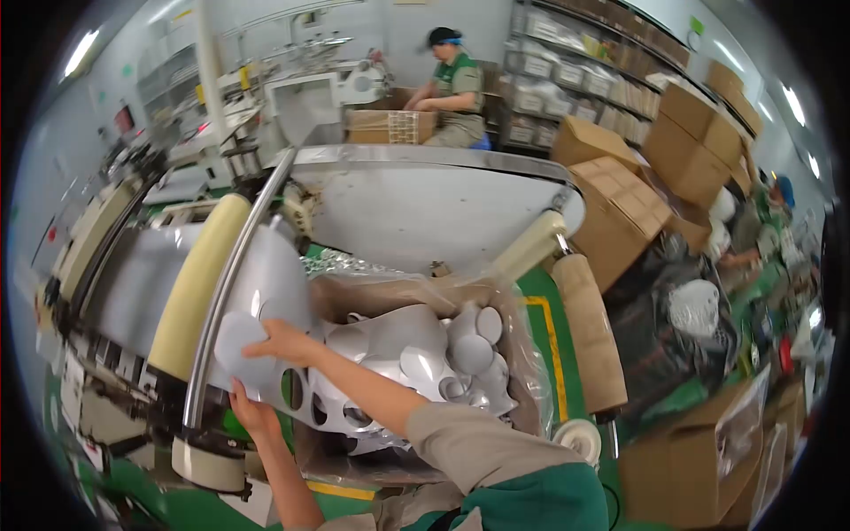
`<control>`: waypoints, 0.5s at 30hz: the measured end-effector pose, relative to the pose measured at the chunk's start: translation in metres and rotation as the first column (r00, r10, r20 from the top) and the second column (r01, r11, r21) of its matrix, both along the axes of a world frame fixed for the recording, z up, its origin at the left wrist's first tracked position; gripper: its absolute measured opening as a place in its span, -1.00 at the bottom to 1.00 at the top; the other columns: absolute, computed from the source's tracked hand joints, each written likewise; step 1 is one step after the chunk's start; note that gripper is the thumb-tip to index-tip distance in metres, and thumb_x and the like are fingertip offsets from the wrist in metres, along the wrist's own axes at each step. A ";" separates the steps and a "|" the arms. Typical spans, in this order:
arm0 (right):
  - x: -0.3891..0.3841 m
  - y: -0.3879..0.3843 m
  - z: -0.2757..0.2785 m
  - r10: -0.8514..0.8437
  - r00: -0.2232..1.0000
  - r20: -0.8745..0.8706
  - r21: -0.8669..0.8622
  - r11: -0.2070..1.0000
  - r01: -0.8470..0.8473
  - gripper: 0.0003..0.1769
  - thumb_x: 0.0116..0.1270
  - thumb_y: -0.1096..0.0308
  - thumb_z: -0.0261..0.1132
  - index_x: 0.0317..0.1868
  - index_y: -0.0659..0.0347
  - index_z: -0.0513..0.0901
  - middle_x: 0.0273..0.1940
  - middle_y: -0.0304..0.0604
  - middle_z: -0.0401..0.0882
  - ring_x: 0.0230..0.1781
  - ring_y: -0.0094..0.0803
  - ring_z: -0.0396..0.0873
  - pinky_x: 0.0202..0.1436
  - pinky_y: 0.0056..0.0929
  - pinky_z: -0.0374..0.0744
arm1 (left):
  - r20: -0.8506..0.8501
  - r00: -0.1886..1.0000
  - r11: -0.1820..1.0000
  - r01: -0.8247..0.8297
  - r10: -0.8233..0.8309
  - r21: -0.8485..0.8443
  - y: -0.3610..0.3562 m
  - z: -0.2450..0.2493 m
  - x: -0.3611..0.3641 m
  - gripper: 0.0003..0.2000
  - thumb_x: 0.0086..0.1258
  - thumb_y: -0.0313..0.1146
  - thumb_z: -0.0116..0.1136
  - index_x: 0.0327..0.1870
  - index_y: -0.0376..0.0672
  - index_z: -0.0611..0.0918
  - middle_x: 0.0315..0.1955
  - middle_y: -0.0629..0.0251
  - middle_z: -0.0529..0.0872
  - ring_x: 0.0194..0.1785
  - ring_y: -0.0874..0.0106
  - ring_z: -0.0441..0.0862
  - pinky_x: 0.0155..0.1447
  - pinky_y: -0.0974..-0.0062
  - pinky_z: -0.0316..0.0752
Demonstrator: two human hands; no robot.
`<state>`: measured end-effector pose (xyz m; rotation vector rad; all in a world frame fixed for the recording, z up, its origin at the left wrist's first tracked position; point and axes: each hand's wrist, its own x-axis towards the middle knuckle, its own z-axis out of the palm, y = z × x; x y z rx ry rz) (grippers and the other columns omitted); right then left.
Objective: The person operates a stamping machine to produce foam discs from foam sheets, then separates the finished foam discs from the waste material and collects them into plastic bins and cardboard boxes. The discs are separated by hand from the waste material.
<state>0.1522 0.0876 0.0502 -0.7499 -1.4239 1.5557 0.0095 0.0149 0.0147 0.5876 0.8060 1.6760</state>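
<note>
White sheet point(270, 283) in right grip point(282, 341), left grip point(252, 411) seemingly just below

Machine bed point(133, 283): a white sheet point(274, 274) punched with round holes lies on it and hangs over the near edge, alongside a cream roller point(190, 288) and a steel bar point(235, 265).

Green floor point(531, 288), marked with a yellow line point(553, 345): an open, plastic-lined cardboard box point(372, 296) stands against the bed's near edge, holding white offcuts point(416, 354).

Green floor point(574, 363) with yellow line point(551, 345), stacked cardboard boxes point(691, 150), shelving point(575, 80) along grey wall point(407, 35), ceiling lights point(80, 53)
</note>
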 end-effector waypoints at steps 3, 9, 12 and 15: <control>0.004 -0.004 -0.018 0.000 0.991 0.133 -0.058 0.998 0.008 -0.50 0.01 0.28 0.41 -0.06 0.40 0.53 -0.17 -0.11 0.57 -0.16 -0.42 0.49 -0.05 -0.46 0.44 | -0.060 0.997 0.999 -0.041 0.043 0.030 -0.009 -0.028 0.008 -0.68 0.42 -0.25 -0.10 0.05 -0.28 0.38 -0.02 0.20 0.49 0.07 0.38 0.44 0.13 0.40 0.35; 0.043 -0.031 -0.047 -0.107 0.876 -0.469 -0.361 0.929 -0.080 -0.50 0.08 0.33 0.38 0.01 0.40 0.48 -0.05 -0.13 0.53 -0.06 -0.41 0.49 0.05 -0.43 0.42 | -0.095 0.995 1.000 0.008 -0.005 0.026 -0.019 -0.008 0.018 -0.60 0.42 -0.27 -0.12 0.19 -0.31 0.32 0.10 0.12 0.43 0.13 0.35 0.40 0.21 0.43 0.29; 0.078 -0.035 -0.078 -0.321 0.805 -0.499 -0.500 0.865 0.035 -0.60 0.21 0.33 0.27 0.04 0.27 0.47 -0.06 -0.21 0.53 -0.06 -0.40 0.50 0.06 -0.33 0.46 | -0.143 0.988 0.996 -0.053 0.062 0.070 -0.005 -0.008 -0.007 -0.61 0.40 -0.30 -0.11 0.14 -0.39 0.34 0.09 0.07 0.44 0.16 0.30 0.39 0.26 0.33 0.23; 0.101 -0.030 -0.092 -0.391 0.681 -0.619 -0.539 0.842 -0.007 -0.65 0.23 0.37 0.24 0.03 0.20 0.45 -0.02 -0.19 0.50 0.00 -0.35 0.48 0.10 -0.27 0.47 | -0.019 0.992 0.987 -0.120 0.122 0.106 0.009 -0.011 -0.025 -0.70 0.41 -0.33 -0.12 0.03 -0.35 0.41 -0.01 0.12 0.49 0.05 0.32 0.45 0.19 0.35 0.35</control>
